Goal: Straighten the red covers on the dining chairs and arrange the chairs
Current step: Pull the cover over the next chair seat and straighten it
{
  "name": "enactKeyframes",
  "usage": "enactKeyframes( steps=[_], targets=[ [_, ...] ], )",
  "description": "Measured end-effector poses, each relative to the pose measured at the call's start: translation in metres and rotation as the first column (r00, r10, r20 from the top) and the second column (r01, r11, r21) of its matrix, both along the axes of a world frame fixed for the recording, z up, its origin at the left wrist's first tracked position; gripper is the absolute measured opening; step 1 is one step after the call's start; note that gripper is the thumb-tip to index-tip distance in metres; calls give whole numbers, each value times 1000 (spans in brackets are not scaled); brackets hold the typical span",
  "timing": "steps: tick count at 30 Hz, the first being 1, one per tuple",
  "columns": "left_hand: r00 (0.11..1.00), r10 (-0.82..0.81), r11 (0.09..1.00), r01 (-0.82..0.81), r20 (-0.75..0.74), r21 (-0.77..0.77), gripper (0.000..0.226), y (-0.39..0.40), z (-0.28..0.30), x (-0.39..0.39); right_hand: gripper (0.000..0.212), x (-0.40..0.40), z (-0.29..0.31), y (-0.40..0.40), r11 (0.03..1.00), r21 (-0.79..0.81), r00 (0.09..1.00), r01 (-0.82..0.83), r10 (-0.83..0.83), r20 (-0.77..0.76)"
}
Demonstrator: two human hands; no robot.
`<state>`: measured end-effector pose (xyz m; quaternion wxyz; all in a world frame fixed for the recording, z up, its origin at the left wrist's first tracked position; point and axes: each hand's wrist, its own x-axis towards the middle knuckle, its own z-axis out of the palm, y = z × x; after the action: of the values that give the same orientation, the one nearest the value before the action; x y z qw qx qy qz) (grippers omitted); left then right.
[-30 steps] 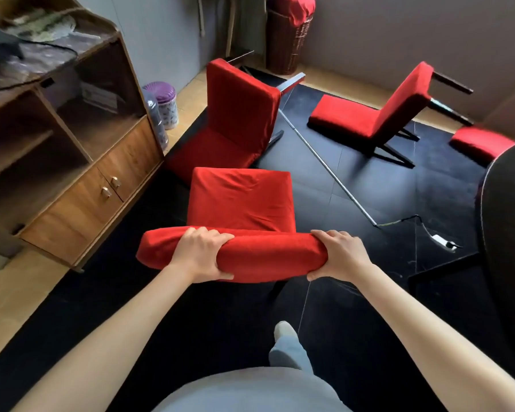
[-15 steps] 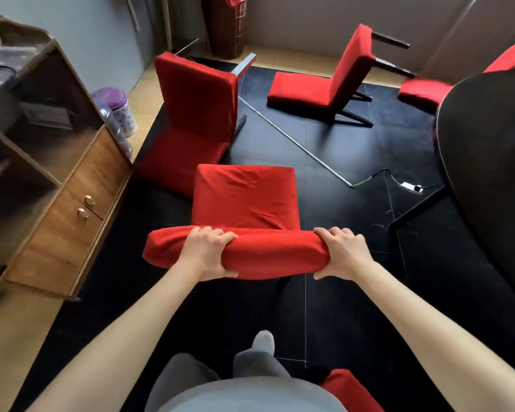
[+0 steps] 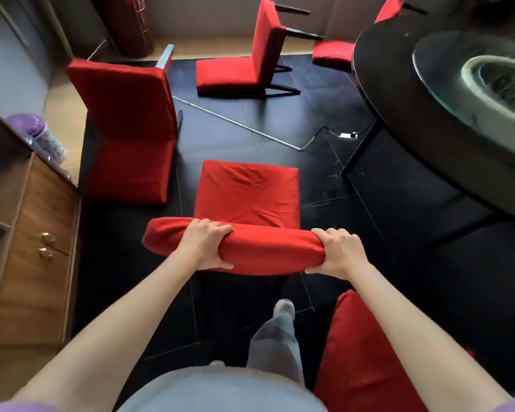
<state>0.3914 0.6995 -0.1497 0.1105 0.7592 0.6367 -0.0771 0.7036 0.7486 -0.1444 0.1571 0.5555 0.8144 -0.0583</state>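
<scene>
- The near chair stands upright on the black floor just in front of the person; its legs are almost wholly hidden beneath the seat and backrest.
- The left hand grips the red-covered top of the backrest left of its middle, fingers curled over the far edge, thumb on the near side.
- The right hand grips the backrest's right end in the same way.
- A tipped chair lies just left of it, one metal leg pointing away.
- A second tipped chair lies farther back, well apart.
- A third red chair is largely hidden by the dark round table.
- A red cushion at lower right is cut off by the frame.
- The table's glass centre is blurred; no writing is readable anywhere.
</scene>
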Motion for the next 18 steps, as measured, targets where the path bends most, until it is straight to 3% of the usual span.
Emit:
enactKeyframes(
  steps=[9, 18],
  targets=[
    [988, -152, 988, 152, 28, 8, 87, -29, 0, -2, 94, 4, 1, -78, 991, 0, 991, 135, -135, 8],
    [986, -166, 986, 165, 30, 19, 94, -46, -4, 7, 108, 9, 4, -99, 973, -50, 974, 225, -225, -11]
  ],
)
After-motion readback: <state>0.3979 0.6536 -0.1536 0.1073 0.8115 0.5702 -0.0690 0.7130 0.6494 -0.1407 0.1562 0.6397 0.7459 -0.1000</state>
